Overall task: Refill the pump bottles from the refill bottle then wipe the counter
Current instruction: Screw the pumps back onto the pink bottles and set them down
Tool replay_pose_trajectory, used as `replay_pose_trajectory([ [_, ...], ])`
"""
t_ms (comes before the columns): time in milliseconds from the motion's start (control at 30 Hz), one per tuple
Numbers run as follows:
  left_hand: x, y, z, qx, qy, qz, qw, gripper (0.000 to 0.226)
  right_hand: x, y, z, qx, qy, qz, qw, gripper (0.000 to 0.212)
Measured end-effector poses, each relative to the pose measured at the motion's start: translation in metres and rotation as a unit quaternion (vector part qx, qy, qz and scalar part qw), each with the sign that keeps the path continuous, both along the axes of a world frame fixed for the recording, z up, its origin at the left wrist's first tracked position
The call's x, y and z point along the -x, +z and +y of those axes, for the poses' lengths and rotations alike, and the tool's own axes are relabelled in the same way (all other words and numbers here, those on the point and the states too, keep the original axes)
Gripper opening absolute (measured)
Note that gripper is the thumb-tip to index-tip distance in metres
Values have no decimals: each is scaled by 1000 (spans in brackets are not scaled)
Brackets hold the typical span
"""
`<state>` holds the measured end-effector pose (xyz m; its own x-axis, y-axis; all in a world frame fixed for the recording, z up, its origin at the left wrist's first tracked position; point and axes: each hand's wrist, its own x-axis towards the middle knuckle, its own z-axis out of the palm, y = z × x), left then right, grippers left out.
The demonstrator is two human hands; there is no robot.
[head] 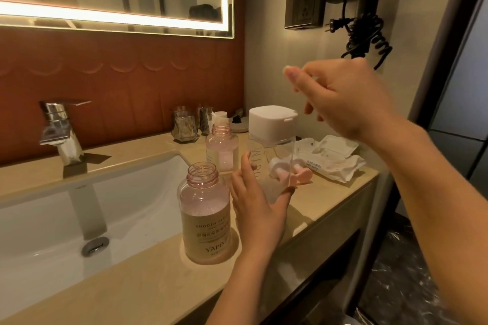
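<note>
Uncapped pink near pump bottle [204, 216] upright beside sink, tan label. Uncapped far pump bottle [221, 152] upright behind it. Clear refill bottle [272, 137], white cap, upright right of both.

Sink [39, 219]: sunk in the table [148, 285], left.
Faucet [59, 132]: behind the sink.
Near pump bottle [206, 219]: on the table, just right of the sink.
Far pump bottle [221, 150]: behind the near one.
Refill bottle [272, 140]: right of both, in the left hand [256, 208], under the right hand [348, 103].
Pump heads [301, 174]: on the table behind the refill bottle.
Wipes pack [332, 158]: right of the pump heads.
Glasses [184, 126]: by the back wall.
</note>
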<state>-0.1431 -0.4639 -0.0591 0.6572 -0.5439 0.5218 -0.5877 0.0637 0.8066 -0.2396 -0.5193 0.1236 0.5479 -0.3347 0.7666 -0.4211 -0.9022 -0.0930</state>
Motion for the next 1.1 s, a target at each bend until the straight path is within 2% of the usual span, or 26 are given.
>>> replay_pose_trajectory([
  [67,1,1,0,-4,-2,0,1000,98,-5,-1,-3,-16,32,13,999,44],
  [133,2,1,1,-7,-5,0,1000,97,-12,-3,-5,-68,89,86,990,42],
  [233,2,2,1,-12,-8,1,1000,98,-20,-8,-7,-150,157,220,951,49],
  [300,1,2,1,-15,-12,3,1000,100,-24,-13,-9,-159,158,254,941,54],
  [433,3,3,1,-17,-6,7,1000,101,-34,-14,-6,-36,54,248,967,62],
  [533,3,3,1,-21,-7,6,1000,100,-41,-12,0,56,-37,259,963,67],
  [667,3,4,1,-24,-8,9,1000,100,-47,-11,5,113,-82,266,954,70],
  [733,3,4,1,-19,-4,11,1000,98,-48,-8,6,109,-80,272,953,71],
  [833,3,5,3,-6,-13,19,1000,97,-46,4,3,-8,12,305,952,74],
  [933,3,4,4,-12,-26,9,1000,98,-43,10,-5,-181,173,309,917,56],
  [1000,2,2,4,-17,-22,1,1000,99,-44,3,-17,-229,254,270,900,46],
  [1100,1,0,2,-8,-13,-4,1000,97,-49,-10,-32,-281,323,173,887,31],
])
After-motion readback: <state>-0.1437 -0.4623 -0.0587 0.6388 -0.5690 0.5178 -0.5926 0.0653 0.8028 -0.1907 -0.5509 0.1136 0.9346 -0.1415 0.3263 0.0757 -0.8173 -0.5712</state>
